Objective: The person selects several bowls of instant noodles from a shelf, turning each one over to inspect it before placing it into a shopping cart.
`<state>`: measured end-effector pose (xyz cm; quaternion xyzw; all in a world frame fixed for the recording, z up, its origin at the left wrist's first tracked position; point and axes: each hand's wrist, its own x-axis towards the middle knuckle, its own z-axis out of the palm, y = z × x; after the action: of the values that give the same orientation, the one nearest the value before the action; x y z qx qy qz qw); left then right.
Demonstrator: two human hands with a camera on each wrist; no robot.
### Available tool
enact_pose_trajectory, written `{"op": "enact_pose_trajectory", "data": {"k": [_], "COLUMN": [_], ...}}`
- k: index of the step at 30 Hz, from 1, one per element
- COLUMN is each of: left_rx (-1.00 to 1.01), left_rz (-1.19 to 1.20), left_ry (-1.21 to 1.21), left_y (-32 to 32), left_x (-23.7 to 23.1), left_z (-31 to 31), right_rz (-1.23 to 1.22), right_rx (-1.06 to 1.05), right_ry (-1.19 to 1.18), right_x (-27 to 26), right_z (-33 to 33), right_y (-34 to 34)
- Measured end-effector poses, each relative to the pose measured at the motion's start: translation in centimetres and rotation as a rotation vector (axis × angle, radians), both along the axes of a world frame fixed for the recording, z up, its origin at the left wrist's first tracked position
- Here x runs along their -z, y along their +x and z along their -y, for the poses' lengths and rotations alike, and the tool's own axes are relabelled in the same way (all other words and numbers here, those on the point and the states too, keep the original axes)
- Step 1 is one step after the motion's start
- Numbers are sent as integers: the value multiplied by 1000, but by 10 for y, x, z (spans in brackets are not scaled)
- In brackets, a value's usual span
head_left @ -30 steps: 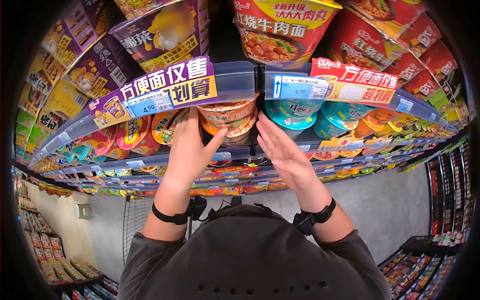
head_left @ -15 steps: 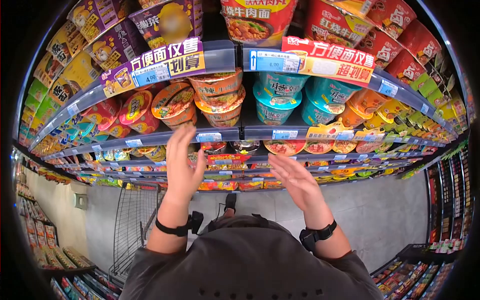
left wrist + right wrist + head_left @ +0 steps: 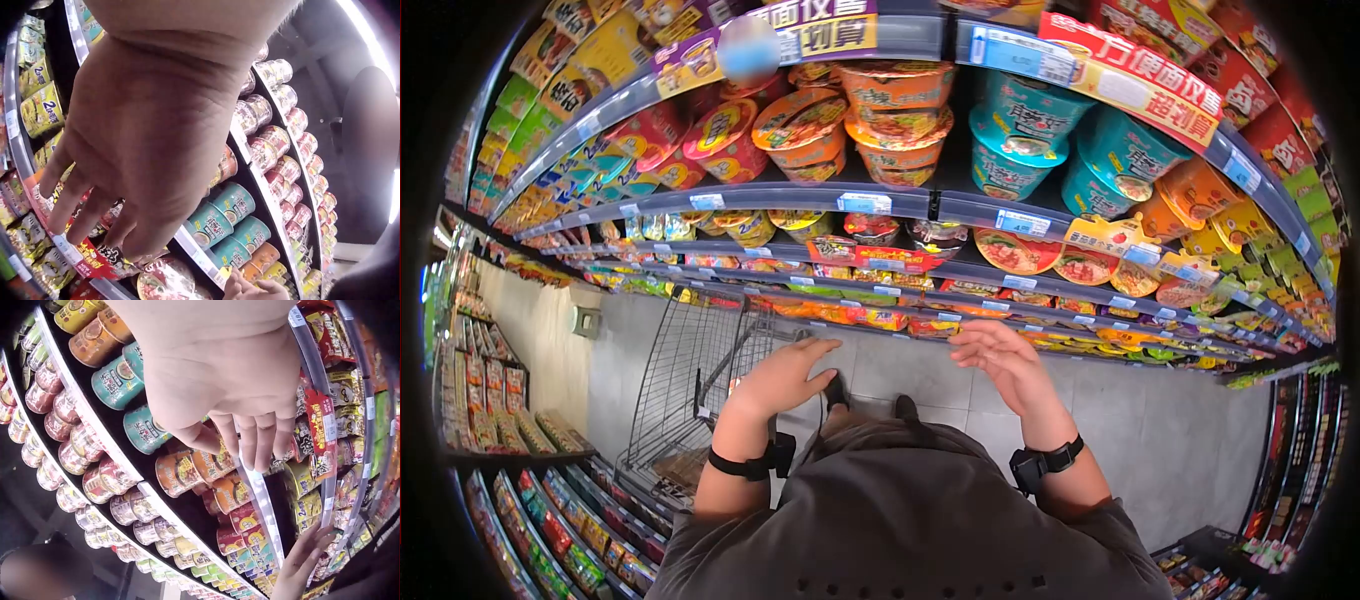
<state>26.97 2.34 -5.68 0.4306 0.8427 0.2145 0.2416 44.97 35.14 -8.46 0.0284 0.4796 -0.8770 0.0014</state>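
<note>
My left hand (image 3: 778, 382) hangs in the air in front of the lower shelves, fingers loosely extended and holding nothing. Across a gap, my right hand (image 3: 1006, 368) is raised too, its fingers slightly bent and nothing in them. The hands do not touch each other. Beyond them, orange noodle cups (image 3: 898, 105) stand stacked on a shelf, with teal cups (image 3: 1022, 125) to their right. In the left wrist view the left palm (image 3: 150, 125) faces the camera, and in the right wrist view the right hand (image 3: 219, 369) has its fingers apart.
A wire shopping cart (image 3: 690, 370) stands at the left, close to the left forearm. Shelf edges with price labels (image 3: 865, 204) curve across the view. A red promotional strip (image 3: 870, 256) hangs on a lower shelf. More shelves (image 3: 550, 510) line the lower left.
Both hands have drawn back from the orange cups and come lower, toward the body. The left hand has turned its fingers toward the right. The head view has tilted down, showing more floor and cart.
</note>
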Motion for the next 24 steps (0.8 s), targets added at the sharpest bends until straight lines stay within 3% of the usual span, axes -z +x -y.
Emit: {"op": "enact_pose_trajectory", "data": {"k": [7, 9, 13, 15, 19, 24], "left_rx": [-130, -237, -369, -530, -734, -1031], "left_rz": [-119, -24, -78, 24, -62, -102], "left_ry": [57, 45, 56, 26, 35, 314], "left_y": [15, 24, 41, 57, 97, 151], "left_x": [-3, -14, -2, -10, -17, -17], "left_z": [54, 80, 153, 188, 262, 344], "right_rz": [65, 75, 105, 114, 157, 128], "right_rx": [-96, -157, -280, -355, -537, -807], "right_ry": [49, 55, 60, 69, 196, 326], "right_x": [2, 0, 3, 3, -8, -18], "right_z": [28, 45, 91, 122, 192, 278], "right_y": [-40, -57, -92, -106, -127, -138]}}
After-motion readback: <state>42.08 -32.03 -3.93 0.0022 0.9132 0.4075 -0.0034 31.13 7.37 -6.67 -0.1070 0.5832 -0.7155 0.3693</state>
